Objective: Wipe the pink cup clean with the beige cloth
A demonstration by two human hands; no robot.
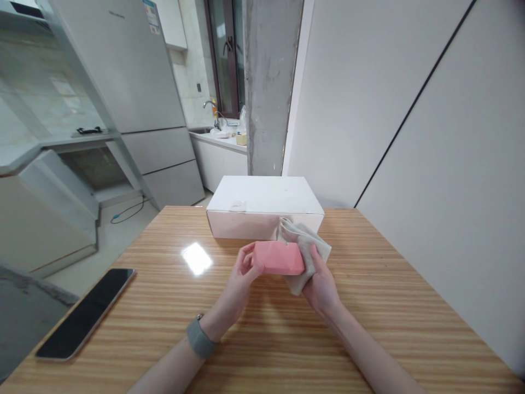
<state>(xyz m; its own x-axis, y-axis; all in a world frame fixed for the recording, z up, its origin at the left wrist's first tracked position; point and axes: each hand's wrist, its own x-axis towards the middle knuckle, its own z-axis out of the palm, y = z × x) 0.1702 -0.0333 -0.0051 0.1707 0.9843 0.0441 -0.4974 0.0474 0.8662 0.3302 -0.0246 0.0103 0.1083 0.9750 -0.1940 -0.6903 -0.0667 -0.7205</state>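
A pink oblong case (279, 258) is held above the table, its left end gripped between the thumb and fingers of my left hand (243, 276). My right hand (322, 282) is closed on a folded grey cloth (305, 241), which covers the case's right end. Some fingers of my right hand are hidden beneath the cloth. Just behind the case and cloth stands a closed white box (262, 197).
The wooden table (164, 323) has striped grain and bears a dark-screened phone (88, 312) near its left edge. A white panelled wall (410, 137) runs along the right. Beyond the table are a fridge (118, 71) and a sink counter (221, 156).
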